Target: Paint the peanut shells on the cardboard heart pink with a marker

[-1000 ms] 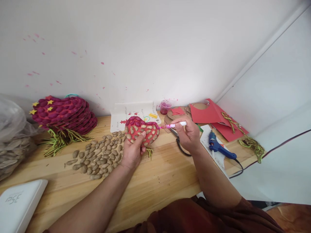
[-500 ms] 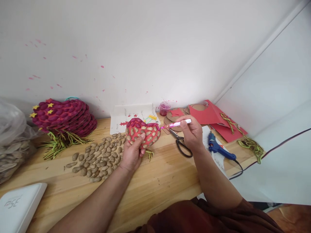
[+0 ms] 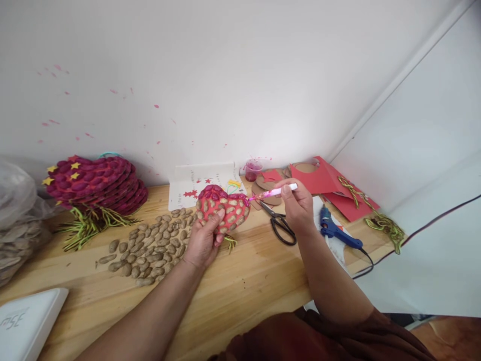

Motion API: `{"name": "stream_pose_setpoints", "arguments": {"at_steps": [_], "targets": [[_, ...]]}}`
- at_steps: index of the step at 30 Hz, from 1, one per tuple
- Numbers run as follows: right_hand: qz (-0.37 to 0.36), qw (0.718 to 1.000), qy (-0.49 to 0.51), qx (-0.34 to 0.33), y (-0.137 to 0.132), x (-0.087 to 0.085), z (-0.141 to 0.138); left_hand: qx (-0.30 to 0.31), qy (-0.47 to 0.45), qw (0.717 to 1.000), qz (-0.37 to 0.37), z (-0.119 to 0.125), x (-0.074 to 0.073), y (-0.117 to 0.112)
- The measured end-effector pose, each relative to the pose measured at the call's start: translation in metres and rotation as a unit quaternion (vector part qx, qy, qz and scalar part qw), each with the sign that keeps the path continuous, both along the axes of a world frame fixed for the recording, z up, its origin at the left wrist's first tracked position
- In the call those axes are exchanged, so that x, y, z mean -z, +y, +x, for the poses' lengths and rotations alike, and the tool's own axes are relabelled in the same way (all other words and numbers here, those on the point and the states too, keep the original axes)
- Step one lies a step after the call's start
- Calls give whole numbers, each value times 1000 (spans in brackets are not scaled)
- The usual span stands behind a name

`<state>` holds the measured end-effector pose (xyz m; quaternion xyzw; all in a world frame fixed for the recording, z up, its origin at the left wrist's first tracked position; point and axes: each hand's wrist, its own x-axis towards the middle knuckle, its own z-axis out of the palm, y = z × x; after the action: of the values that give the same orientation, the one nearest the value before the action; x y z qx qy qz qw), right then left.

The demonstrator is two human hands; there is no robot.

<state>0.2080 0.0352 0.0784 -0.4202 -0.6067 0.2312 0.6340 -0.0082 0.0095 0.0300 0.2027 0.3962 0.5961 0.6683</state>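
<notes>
My left hand [image 3: 205,240] grips the lower edge of a red heart-shaped piece [image 3: 222,206] covered with tan shells, some painted magenta, and holds it tilted above the wooden table [image 3: 248,281]. My right hand [image 3: 296,205] pinches a white brush [image 3: 273,192] stained pink. Its tip touches the heart's upper right edge. A pile of loose tan shells [image 3: 150,245] lies just left of my left hand.
Black scissors [image 3: 280,225] and a blue glue gun [image 3: 334,229] with its cord lie to the right. A small paint cup [image 3: 253,169], red paper [image 3: 323,178] and a star sheet [image 3: 201,180] stand near the wall. Stacked magenta hearts [image 3: 95,181] and a bag [image 3: 17,220] sit left.
The brush swung out to the right and came back with its tip against the heart's upper right edge. My left hand kept hold of the heart and shifted it slightly.
</notes>
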Motion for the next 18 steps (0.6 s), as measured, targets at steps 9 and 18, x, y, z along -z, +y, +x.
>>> {"name": "stream_pose_setpoints", "arguments": {"at_steps": [9,18], "targets": [[-24,999,-6,-28,3,6,5,4,4,1000,0,0,1,2],[-11,1000,-3,-8,4,5,5,8,12,1000,11,2,-3,0]]}}
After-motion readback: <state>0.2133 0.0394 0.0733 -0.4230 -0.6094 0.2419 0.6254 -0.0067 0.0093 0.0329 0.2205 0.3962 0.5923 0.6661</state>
